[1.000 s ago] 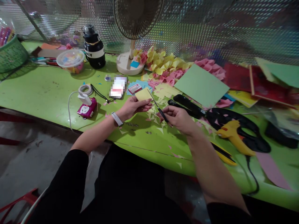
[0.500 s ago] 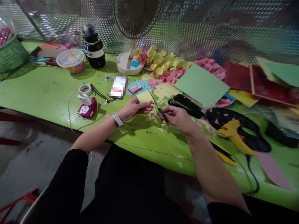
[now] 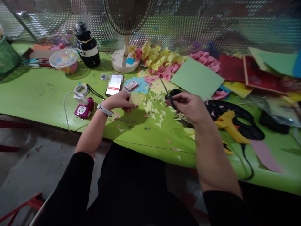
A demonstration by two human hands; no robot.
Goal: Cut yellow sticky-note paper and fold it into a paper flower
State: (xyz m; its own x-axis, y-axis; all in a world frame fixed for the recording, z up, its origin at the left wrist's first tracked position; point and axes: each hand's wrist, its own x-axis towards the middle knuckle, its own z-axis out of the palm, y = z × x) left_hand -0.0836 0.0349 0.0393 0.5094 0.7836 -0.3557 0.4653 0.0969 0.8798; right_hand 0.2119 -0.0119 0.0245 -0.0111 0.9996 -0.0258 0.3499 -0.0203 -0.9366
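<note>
A piece of yellow paper (image 3: 136, 98) is pinched in my left hand (image 3: 122, 102), whose fingers are curled over the green table. My right hand (image 3: 188, 105) grips a pair of scissors (image 3: 169, 95) by the dark handles, with the blades pointing up and to the left, apart from the paper. Between my hands lie many small yellow paper scraps (image 3: 154, 108). Behind them rests a stack of yellow paper (image 3: 162, 88), and blue paper squares (image 3: 142, 84) with a small red and white box (image 3: 131, 85) on top lie just past my left hand.
A phone (image 3: 114, 84), a tape roll (image 3: 81, 89) and a purple power socket (image 3: 84, 108) sit left. Behind stand a black bottle (image 3: 87, 47), a fan (image 3: 125, 61) and folded paper flowers (image 3: 160, 58). On the right are a green sheet (image 3: 197, 78) and a yellow glue gun (image 3: 231, 127).
My hands have moved apart. The left went leftward with the yellow paper, and the right went up and rightward with the scissors, whose blades no longer meet the paper. The view shifted slightly.
</note>
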